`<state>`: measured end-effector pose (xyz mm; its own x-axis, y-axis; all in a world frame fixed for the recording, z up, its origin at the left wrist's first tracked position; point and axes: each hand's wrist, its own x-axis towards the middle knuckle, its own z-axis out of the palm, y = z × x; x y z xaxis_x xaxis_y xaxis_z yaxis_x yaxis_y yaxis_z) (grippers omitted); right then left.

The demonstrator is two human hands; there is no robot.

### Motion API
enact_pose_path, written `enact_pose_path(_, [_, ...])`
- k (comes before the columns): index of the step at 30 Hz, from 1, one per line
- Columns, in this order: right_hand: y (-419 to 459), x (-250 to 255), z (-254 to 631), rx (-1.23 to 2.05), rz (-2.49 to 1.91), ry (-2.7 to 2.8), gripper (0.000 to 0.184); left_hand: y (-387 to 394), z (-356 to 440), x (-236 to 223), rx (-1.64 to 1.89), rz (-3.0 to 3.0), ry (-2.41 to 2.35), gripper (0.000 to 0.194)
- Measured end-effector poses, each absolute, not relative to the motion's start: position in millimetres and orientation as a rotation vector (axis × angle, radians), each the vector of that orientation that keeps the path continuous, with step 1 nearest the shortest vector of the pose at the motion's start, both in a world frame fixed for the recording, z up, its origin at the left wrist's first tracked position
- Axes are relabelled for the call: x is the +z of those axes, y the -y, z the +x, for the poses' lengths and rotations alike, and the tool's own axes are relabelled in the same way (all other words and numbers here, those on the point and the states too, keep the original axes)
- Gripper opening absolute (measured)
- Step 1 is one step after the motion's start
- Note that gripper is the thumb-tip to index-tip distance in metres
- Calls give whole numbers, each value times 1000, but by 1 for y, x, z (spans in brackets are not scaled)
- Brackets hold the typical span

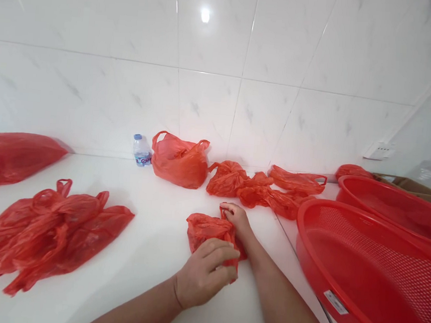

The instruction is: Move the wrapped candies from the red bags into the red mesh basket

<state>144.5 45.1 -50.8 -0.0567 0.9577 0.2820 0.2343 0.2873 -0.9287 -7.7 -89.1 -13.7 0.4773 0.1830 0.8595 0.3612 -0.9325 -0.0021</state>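
A small crumpled red plastic bag point(205, 229) lies on the white counter point(147, 256) in front of me. My left hand point(206, 272) grips its near edge with curled fingers. My right hand point(236, 217) pinches the bag's far corner, fingers closed on the plastic. Both forearms reach in from the bottom of the view.
Loose red bags point(49, 227) pile at the left, another point(12, 156) lies far left. A filled red bag point(180, 161), a small water bottle point(141, 151) and knotted red bags point(262, 188) sit by the tiled wall. Two red plastic baskets point(371, 275) stand at the right.
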Motion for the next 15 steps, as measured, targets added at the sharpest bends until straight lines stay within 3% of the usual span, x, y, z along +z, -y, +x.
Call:
enact_pose_path(2, [-43,-51,144,864,-1133,1555,32,83,-10,-13,-1368,-2465,652,16])
enact_pose_path(5, [-43,-54,147,836,-1140,1511,47,72,-15,-15,-1177,-2472,1002,59])
enact_pose_path(7, [-45,-57,149,791,-1193,1448,50,67,-19,-18,-1054,-2574,1170,71])
enact_pose_path(12, [-49,-61,154,722,-1267,1631,36,66,-30,-24,-1021,-2721,1305,38])
enact_pose_path(15, [-46,-58,155,739,-1318,1656,33,71,-49,-13,-1147,-2611,1466,40])
